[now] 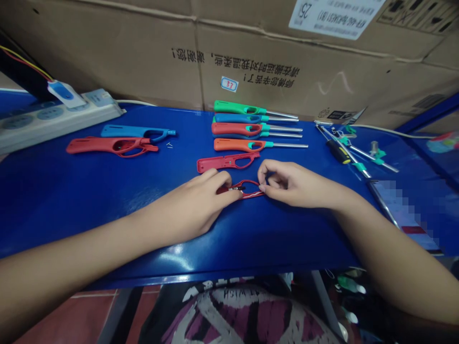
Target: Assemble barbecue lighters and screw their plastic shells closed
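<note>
On the blue table, my left hand is closed around the left part of a red lighter shell half, which lies open side up with small dark and metal parts inside. My right hand pinches the right end of that shell with thumb and forefinger. Just beyond them lies another red shell half. Farther back, several assembled lighters lie in a stack of rows, among them a green one, a blue one, a red one and an orange one, their metal tubes pointing right.
Red shells, a blue shell and tiny screws lie left, near a power strip. At right are a screwdriver, metal tubes with green parts and a phone-like device. A cardboard box stands behind.
</note>
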### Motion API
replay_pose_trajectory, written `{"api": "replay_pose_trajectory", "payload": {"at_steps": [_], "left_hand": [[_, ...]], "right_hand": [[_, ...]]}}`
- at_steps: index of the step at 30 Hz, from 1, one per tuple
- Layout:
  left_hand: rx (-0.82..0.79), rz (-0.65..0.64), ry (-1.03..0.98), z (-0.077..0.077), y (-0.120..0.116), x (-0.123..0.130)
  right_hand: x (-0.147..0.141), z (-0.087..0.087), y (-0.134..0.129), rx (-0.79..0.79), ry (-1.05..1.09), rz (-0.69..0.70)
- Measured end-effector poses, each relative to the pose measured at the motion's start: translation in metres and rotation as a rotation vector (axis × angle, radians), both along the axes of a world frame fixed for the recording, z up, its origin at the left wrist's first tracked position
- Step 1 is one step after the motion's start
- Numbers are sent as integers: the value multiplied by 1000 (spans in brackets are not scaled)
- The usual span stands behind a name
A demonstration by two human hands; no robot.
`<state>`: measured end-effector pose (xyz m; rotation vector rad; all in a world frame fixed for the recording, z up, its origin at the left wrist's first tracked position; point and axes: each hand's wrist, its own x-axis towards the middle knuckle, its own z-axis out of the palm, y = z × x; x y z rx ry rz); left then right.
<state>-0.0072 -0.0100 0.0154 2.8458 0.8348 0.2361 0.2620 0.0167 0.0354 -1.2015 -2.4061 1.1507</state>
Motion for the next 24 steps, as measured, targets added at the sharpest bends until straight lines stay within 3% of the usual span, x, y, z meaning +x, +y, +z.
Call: {"api": "replay_pose_trajectory", "payload": {"at_steps": [6,16,24], "left_hand": [[12,1,15,2,-1,0],[24,-4,43,2,1,1],[19,-1,43,4,-1,1]], "right_hand": [[-1,-3,0,26,27,-17],[3,-3,2,98,29,69],[-1,0,1,291,-43,128]]}}
